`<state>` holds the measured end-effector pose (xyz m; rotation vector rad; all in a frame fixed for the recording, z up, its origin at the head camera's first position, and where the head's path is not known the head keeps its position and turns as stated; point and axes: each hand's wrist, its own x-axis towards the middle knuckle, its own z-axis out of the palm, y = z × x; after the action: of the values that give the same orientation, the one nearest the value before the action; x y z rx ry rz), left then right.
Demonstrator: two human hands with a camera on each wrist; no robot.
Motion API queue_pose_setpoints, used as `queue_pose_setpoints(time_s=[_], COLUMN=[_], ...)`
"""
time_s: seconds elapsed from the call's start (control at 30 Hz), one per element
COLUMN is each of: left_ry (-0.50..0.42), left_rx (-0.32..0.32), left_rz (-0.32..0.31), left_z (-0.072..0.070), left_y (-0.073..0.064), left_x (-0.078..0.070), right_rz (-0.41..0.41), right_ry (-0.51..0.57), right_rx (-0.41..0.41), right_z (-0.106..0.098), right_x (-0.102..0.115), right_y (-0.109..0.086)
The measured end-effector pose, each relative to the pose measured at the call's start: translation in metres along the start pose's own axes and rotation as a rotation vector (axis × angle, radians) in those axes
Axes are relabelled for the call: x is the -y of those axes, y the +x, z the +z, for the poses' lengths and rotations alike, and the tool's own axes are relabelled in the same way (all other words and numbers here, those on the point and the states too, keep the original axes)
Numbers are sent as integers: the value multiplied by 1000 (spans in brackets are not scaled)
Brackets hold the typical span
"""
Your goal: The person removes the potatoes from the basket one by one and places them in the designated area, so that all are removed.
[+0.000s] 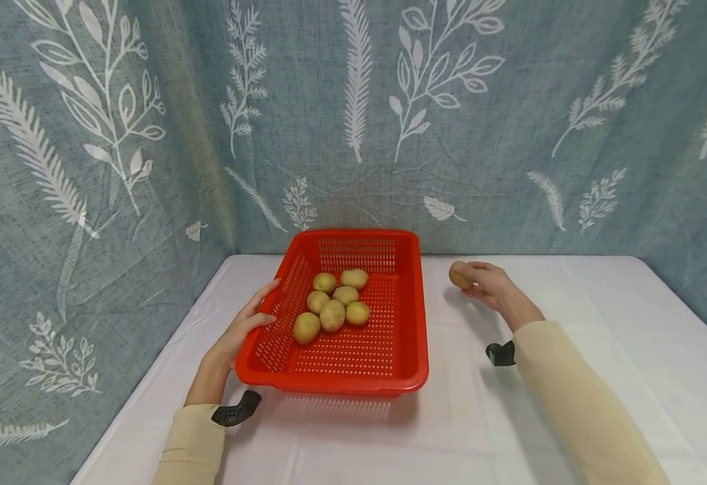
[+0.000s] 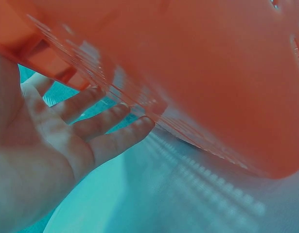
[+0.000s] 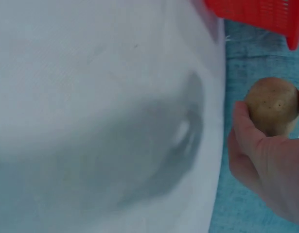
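Note:
A red plastic basket (image 1: 414, 316) with slotted walls holds several potatoes (image 1: 332, 315), grouped towards its left and middle. My left hand (image 1: 245, 331) grips the basket's left rim, with the thumb over the edge. In the left wrist view the other fingers (image 2: 122, 138) lie spread against the outside of the basket wall (image 2: 212, 87). To the right of the basket, my right hand (image 1: 491, 285) pinches one potato (image 1: 461, 275) between thumb and fingers, above the table. The right wrist view shows this potato (image 3: 272, 104) held at the fingertips.
A white cloth covers the table (image 1: 602, 323). Blue-grey curtains (image 1: 389, 188) with white leaf prints hang behind and along the left side. A black strap-mounted device (image 1: 236, 409) sits at the left wrist, another device (image 1: 501, 353) at the right.

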<state>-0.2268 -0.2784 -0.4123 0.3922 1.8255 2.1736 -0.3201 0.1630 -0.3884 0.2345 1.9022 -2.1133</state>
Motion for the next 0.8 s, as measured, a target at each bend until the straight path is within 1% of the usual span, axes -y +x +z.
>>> queue_pose_setpoints(time_s=[0.1, 0.23, 0.4, 0.6, 0.8], left_ry=[8, 8, 13, 12, 6], left_rx=[-3, -6, -14, -17, -8], left_rz=[2, -6, -10, -10, -6], left_z=[0, 1, 1, 0, 0], left_y=[0, 0, 0, 0, -1], left_x=[1, 1, 1, 0, 0], right_rz=[8, 58, 122, 130, 105], right_ry=[-56, -156, -258, -365, -470], right_rx=[7, -6, -51, -60, -65], right_z=[-2, -2, -2, -3, -4], right_x=[-5, -8, -8, -10, -12], right_y=[-1, -2, -1, -3, -7])
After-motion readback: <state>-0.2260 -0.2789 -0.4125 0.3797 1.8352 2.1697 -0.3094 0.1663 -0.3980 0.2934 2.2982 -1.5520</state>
